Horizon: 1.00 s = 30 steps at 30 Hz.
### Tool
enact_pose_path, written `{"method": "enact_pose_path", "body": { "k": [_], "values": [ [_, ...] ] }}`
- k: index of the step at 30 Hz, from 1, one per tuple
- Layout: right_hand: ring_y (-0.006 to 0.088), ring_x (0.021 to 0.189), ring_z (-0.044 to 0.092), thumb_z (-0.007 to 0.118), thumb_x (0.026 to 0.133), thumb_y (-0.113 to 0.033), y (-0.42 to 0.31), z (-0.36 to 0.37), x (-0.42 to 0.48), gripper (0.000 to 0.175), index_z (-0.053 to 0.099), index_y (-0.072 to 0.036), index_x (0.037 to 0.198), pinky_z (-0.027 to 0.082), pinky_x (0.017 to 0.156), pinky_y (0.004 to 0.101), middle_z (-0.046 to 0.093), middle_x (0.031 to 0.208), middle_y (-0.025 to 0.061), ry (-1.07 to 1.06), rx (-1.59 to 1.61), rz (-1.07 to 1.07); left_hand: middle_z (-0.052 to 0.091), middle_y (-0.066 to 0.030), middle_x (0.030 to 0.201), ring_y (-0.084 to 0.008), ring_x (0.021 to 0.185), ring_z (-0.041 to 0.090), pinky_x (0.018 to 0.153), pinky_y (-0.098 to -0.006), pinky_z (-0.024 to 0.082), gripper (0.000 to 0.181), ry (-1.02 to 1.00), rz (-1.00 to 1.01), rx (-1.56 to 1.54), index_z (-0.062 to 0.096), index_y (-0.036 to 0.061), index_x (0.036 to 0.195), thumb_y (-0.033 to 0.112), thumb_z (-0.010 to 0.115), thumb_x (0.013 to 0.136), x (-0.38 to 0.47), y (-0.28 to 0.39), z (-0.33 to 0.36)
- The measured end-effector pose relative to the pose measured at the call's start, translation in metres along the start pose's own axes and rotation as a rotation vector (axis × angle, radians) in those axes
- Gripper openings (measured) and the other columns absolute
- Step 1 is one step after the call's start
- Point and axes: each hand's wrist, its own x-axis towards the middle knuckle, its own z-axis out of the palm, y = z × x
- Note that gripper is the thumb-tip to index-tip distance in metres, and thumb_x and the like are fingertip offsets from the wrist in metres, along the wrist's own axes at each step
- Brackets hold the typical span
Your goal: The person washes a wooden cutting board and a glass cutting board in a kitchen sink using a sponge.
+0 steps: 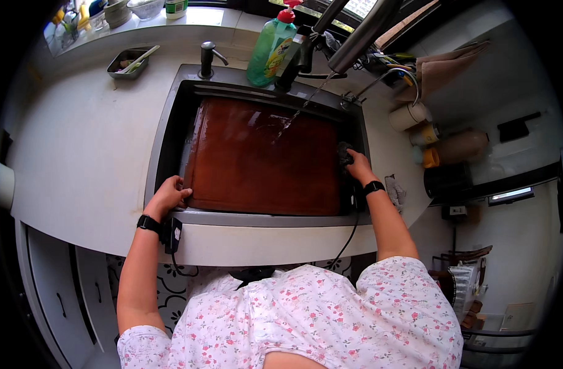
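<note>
A large reddish-brown board (263,161), probably a wooden cutting board, lies wet across the dark sink (168,152). My left hand (170,196) grips its near left corner, thumb on top and the other fingers at the edge. At the board's right edge, my right hand (359,165) holds a dark grey scrubbing cloth or pad (344,154). A thin stream of water (304,106) runs from the metal faucet (355,46) onto the board's upper part. The fingertips of my right hand are partly hidden by the pad.
A green soap bottle (268,53) with a red pump stands behind the sink, beside a built-in dispenser (207,60). A metal dish (128,63) sits on the left counter. At right are a slim curved tap (417,87), a grey rag (395,193) and several containers (408,116). Cables hang from both wrists.
</note>
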Motion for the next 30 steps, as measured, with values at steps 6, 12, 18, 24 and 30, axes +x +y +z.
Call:
{"method": "enact_pose_path", "body": {
  "k": [6, 12, 18, 24, 30],
  "values": [
    [0.0328, 0.106, 0.055, 0.074, 0.064, -0.014, 0.01, -0.01, -0.023, 0.06, 0.053, -0.003, 0.12, 0.045, 0.089, 0.0367, 0.059, 0.11, 0.0221, 0.089, 0.199, 0.013, 0.058, -0.0081, 0.09, -0.0145, 0.075, 0.056, 0.058, -0.0256, 0.049, 0.024, 0.014, 0.002, -0.03, 0.051, -0.0042, 0.104, 0.01, 0.058, 0.086, 0.009, -0.014, 0.002],
    [0.0329, 0.105, 0.055, 0.076, 0.063, -0.018, -0.001, -0.047, -0.045, 0.058, 0.057, -0.002, 0.115, 0.044, 0.09, 0.0364, 0.058, 0.111, 0.0207, 0.159, 0.316, 0.1, 0.059, -0.0093, 0.092, -0.0162, 0.076, 0.058, 0.057, -0.0258, 0.05, 0.034, -0.017, 0.006, -0.077, 0.046, -0.0051, 0.113, 0.009, 0.059, 0.085, 0.01, -0.01, 0.001],
    [0.0321, 0.103, 0.055, 0.076, 0.065, -0.017, -0.007, -0.062, -0.072, 0.051, 0.06, -0.003, 0.111, 0.044, 0.088, 0.035, 0.059, 0.109, 0.0198, -0.121, -0.049, 0.019, 0.061, -0.0081, 0.086, -0.0144, 0.071, 0.058, 0.056, -0.0241, 0.049, 0.026, -0.006, -0.018, -0.075, 0.049, -0.0033, 0.108, 0.01, 0.057, 0.087, -0.002, 0.002, 0.003],
    [0.0312, 0.089, 0.062, 0.074, 0.067, -0.014, 0.018, -0.033, -0.084, 0.031, 0.067, -0.001, 0.094, 0.049, 0.078, 0.0364, 0.066, 0.091, 0.0181, -0.395, 0.04, 0.107, 0.062, -0.0079, 0.087, -0.0141, 0.072, 0.059, 0.056, -0.0237, 0.049, 0.026, -0.029, -0.052, -0.075, 0.049, -0.0025, 0.108, 0.012, 0.058, 0.087, 0.001, 0.006, 0.005],
    [0.0326, 0.085, 0.062, 0.065, 0.069, -0.005, 0.029, -0.024, -0.083, 0.009, 0.069, -0.004, 0.077, 0.05, 0.076, 0.0369, 0.066, 0.086, 0.0175, -0.225, 0.018, 0.129, 0.062, -0.0076, 0.089, -0.0143, 0.074, 0.06, 0.057, -0.0238, 0.05, 0.025, -0.02, -0.049, -0.075, 0.05, -0.0027, 0.107, 0.01, 0.057, 0.087, -0.004, 0.009, 0.007]
  ]
}}
